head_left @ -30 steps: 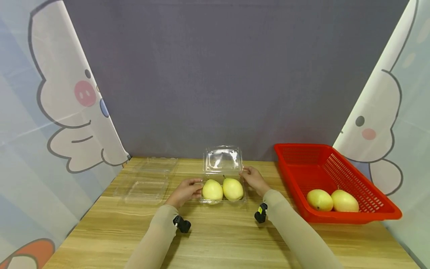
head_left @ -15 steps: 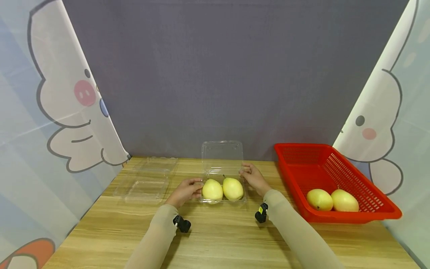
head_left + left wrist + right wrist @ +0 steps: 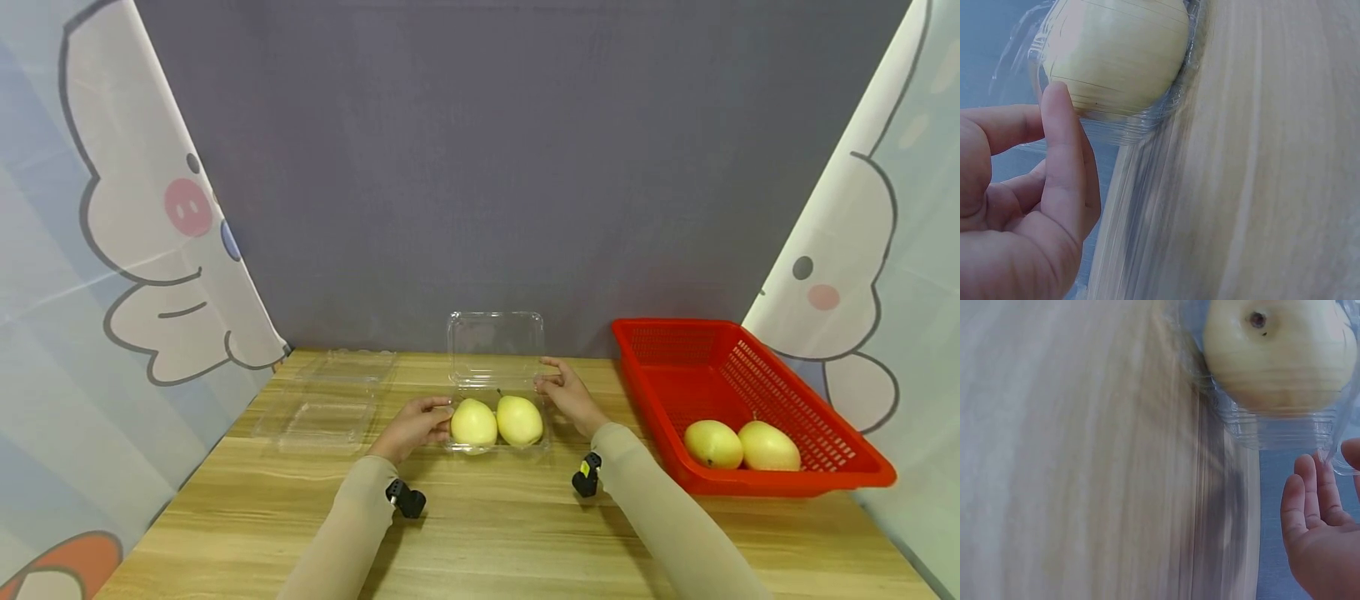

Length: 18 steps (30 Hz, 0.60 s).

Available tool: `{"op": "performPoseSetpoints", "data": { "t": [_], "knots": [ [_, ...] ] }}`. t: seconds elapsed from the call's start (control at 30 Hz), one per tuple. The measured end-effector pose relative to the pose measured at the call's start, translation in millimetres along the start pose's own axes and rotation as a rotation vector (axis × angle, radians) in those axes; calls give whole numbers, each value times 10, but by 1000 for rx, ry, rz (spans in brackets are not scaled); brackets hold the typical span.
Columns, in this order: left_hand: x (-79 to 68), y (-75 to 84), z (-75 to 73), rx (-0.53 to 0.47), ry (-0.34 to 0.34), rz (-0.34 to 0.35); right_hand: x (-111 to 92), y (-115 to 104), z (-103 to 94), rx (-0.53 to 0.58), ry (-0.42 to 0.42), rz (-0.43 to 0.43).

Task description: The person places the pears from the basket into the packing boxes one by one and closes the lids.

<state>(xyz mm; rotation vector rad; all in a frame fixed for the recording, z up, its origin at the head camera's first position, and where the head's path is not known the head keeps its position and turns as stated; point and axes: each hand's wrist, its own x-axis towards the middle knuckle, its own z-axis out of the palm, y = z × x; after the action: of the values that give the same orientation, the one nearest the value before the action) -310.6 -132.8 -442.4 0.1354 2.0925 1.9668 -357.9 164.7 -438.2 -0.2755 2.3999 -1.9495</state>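
A clear plastic clamshell box [image 3: 498,451] sits mid-table with its lid [image 3: 496,337] raised at the back. Two yellow pears lie side by side inside, a left pear [image 3: 473,425] and a right pear [image 3: 520,422]. My left hand [image 3: 417,425] pinches the box's left rim; in the left wrist view its thumb [image 3: 1060,119] lies against the plastic beside a pear. At the right back corner is my right hand [image 3: 568,400], index finger extended near the lid's edge. Its fairly straight fingers [image 3: 1295,500] touch or nearly touch the rim in the right wrist view.
A red plastic basket [image 3: 652,425] stands to the right, with two more pears [image 3: 712,444] at its near end. More clear plastic boxes [image 3: 322,425] lie at the left on the wooden table [image 3: 480,533]. A grey backdrop [image 3: 487,167] rises behind.
The lid has swung to stand taller and slightly wider in view. My right index finger has lifted away from the thumb. My left hand and both boxed pears have hardly moved.
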Motion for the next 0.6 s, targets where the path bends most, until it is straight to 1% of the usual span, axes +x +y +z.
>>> {"op": "performPoseSetpoints", "data": {
  "t": [0.23, 0.43, 0.6],
  "knots": [
    [13, -3, -4, 2, 1, -6, -36, -44, -15, 17, -13, -6],
    [22, -11, -6, 6, 7, -10, -35, -53, -6, 51, 10, -3],
    [21, -9, -9, 4, 3, -12, -19, -54, -16, 61, 11, 7]
  ]
}}
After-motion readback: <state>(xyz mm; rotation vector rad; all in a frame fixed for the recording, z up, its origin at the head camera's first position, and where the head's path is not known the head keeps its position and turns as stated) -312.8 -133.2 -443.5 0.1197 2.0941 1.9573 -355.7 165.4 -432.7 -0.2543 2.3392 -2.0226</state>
